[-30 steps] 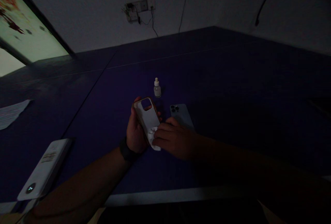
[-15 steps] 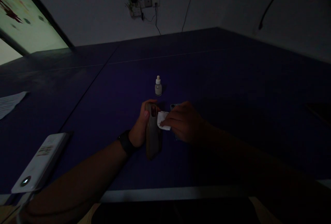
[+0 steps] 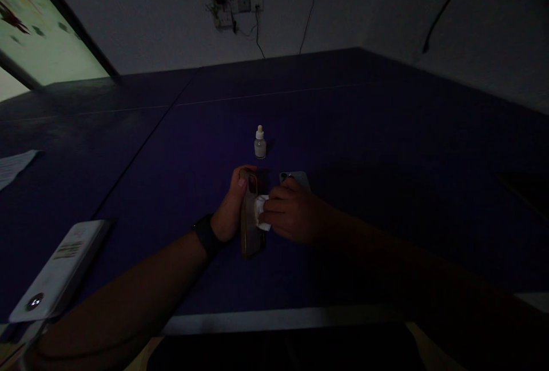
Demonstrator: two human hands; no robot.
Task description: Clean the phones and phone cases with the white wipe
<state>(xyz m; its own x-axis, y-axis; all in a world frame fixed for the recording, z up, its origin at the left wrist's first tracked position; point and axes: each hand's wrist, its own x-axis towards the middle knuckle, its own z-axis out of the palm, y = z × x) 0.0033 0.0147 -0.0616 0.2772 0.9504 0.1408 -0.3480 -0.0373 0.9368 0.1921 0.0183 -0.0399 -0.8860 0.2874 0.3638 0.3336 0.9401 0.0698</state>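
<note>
A translucent phone case with a camera cut-out stands tilted on its edge, my left hand closed round its upper left side. Pinched in my right hand is a folded white cloth or tissue, which meets the face of the case near its middle. Partly hidden behind my right hand lies a phone, only its top end with the camera showing. Beyond the hands a small dropper bottle with a white cap stands upright.
To the left lies a white power bank with a small lit display and a cable. A printed paper sheet rests at the far left of the dark blue table. A dark flat object lies at the right.
My right hand has moved the white cloth down and slightly left along the case, uncovering more of the phone's top end. My left hand still holds the case.
</note>
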